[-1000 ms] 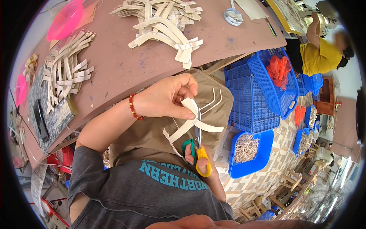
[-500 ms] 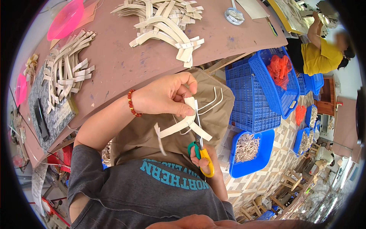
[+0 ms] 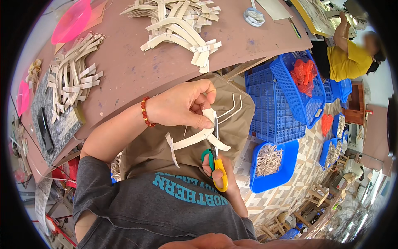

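My left hand (image 3: 186, 106) pinches a cream fabric strap piece (image 3: 195, 140) near its upper end, over my lap. The piece is branched, with one arm reaching left and another slanting down right. In my right hand (image 3: 222, 172) is a pair of scissors (image 3: 221, 170) with one green and one yellow handle loop. Their blades point upward and lie against the right side of the strap piece, beside my left fingertips. How far the blades are apart is hard to tell. A brown cloth (image 3: 153, 153) covers my lap underneath.
On the brown table (image 3: 120, 50) lie a large heap of cream straps (image 3: 178, 33) and a smaller bundle (image 3: 76, 76). A blue tub (image 3: 286, 166) with short cut pieces stands at the right, near stacked blue crates (image 3: 273, 103). A person in yellow (image 3: 352, 62) works beyond.
The scissors have shifted slightly up and left, with their blades further along the strap piece. My left hand keeps its pinch and has barely moved.
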A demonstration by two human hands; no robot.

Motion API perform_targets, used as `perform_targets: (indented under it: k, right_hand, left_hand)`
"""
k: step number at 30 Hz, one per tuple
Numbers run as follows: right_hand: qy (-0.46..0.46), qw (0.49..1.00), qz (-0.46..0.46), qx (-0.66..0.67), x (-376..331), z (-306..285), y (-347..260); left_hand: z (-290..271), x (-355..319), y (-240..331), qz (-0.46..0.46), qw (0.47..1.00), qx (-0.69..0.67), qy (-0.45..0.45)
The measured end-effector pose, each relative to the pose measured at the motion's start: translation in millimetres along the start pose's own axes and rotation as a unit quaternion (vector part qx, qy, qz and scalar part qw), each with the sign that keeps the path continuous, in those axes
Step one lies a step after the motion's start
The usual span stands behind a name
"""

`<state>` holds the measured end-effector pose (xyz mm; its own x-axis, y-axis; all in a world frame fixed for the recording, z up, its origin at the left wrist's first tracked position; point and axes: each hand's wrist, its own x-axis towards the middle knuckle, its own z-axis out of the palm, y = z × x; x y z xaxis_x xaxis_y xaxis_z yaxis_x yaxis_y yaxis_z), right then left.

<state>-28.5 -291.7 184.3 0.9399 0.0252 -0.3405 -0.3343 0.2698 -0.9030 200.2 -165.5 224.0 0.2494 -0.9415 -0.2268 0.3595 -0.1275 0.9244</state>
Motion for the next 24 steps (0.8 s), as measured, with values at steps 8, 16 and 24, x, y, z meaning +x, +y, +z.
perform_targets:
  k: [8, 16, 24]
  right_hand:
    - [0.018, 0.999, -0.002, -0.041, 2, 2, -6]
    - [0.018, 0.997, -0.006, -0.073, 4, 1, -3]
    - [0.040, 0.998, 0.028, -0.049, -3, -1, 6]
  left_hand:
    - [2, 0, 2, -0.002, 1.000, -0.012, 0.007]
    - [3, 0, 1, -0.008, 1.000, -0.021, 0.007]
    - [3, 0, 0, -0.016, 1.000, -0.023, 0.005]
